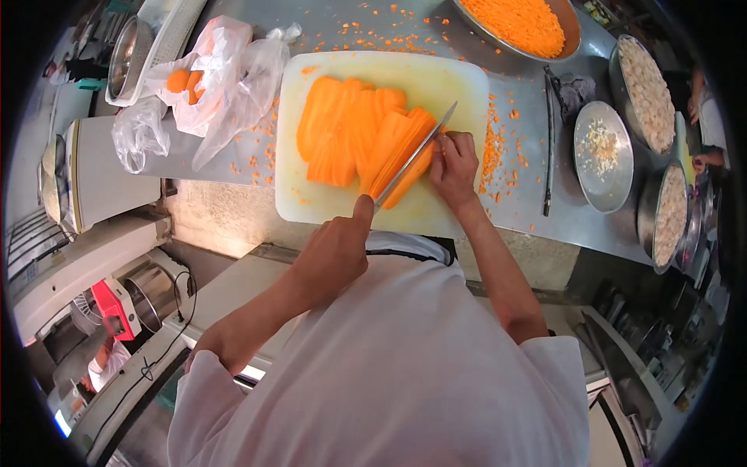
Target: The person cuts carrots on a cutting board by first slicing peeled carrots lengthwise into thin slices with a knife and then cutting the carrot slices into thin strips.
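My left hand [334, 247] is closed around the handle of a knife [418, 152]. The blade slants up and to the right across sliced carrot [389, 148], its tip near my right hand. With fingers curled, my right hand [454, 166] presses on the right end of the carrot slices, beside the blade. Thin overlapping carrot slices [331, 128] lie fanned across the left and middle of a white cutting board [459, 82]. My hand hides part of the carrot under its fingers.
Carrot bits scatter over the metal table [513, 206]. A bowl of chopped carrot [517, 27] stands at the back. Bowls of pale diced food [644, 93] and a dish [603, 183] are at right. Plastic bags [226, 93] with carrots lie at left. Other people stand at both sides.
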`<state>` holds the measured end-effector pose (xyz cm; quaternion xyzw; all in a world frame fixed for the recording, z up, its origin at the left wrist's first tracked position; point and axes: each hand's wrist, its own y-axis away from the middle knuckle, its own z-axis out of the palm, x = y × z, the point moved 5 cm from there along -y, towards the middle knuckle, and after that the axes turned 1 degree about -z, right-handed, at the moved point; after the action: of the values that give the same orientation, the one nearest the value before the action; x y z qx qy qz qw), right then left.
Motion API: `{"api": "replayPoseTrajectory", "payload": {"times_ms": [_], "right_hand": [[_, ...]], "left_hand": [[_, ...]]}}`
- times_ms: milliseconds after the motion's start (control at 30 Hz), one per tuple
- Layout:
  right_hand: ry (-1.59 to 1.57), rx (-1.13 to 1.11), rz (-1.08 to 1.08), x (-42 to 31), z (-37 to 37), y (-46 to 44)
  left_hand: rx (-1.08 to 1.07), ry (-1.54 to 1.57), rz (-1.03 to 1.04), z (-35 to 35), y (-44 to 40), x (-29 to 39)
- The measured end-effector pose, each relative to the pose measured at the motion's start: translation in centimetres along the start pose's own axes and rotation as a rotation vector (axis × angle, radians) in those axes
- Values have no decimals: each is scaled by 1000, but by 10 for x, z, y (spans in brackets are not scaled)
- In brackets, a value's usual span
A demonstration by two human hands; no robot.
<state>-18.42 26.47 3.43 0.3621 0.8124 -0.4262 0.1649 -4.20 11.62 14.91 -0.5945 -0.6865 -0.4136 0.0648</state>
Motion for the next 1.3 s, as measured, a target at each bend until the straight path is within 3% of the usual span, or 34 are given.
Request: {"api": "replayPoseTrajectory", "payload": {"times_ms": [100,233,300,667,867,1033,1200,1300], "right_hand": [[-24,11,-19,0,-1,0],[9,2,-31,-1,-3,1],[-1,15,-62,-5,1,-2],[-11,36,-33,-14,0,6],[-45,1,-56,-21,1,8],[-89,18,53,-14,0,20],[-171,83,137,-20,-12,20],[-159,59,15,-29,-9,17]], "left_hand": [[14,-24,-17,24,-31,-9],[233,10,138,30,-101,4],[215,40,129,24,-112,3],[174,-5,73,31,-113,8],[173,39,256,18,-100,0],[133,-4,85,37,-54,-15],[191,-12,138,43,-83,-11],[242,6,194,40,-110,-2]]}}
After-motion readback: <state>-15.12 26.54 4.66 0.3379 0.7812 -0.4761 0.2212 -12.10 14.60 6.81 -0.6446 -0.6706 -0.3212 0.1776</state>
